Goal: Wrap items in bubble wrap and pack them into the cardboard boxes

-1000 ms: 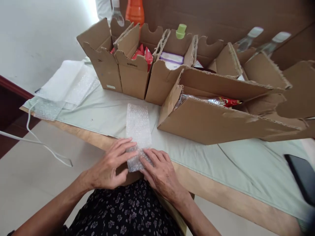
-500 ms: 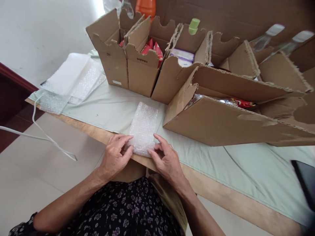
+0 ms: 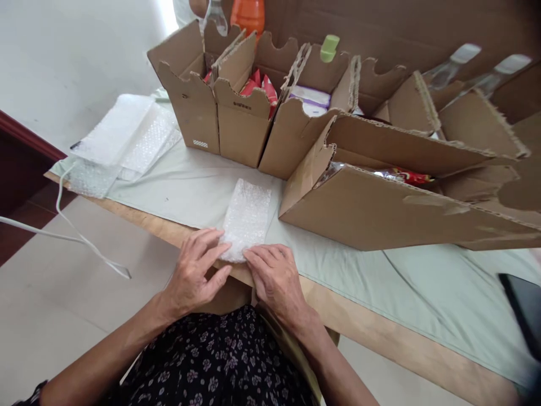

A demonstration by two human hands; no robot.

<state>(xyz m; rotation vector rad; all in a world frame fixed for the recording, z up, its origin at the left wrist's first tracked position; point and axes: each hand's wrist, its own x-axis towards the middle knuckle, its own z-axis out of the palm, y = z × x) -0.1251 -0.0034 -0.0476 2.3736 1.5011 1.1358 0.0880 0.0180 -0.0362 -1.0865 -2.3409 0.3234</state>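
A bubble wrap piece, clear and folded into a flat oblong, lies on the cloth at the table's front edge. My left hand is at its near left corner, fingertips touching the wrap, thumb and fingers apart. Over the near right corner lies my right hand, palm down with its fingers stretched onto the wrap and close together. Its thumb is mostly hidden beneath. Neither hand grips the wrap. Whether anything is inside the wrap I cannot tell.
Cardboard boxes stand in a row behind, holding red packets and white-purple packs. A larger carton stands at right. More bubble wrap sheets lie at left, near a white cable. A black phone-like object lies far right.
My right hand has turned palm down and moved left onto the wrap's near end. My left thumb has come off the wrap, dropping slightly toward me.
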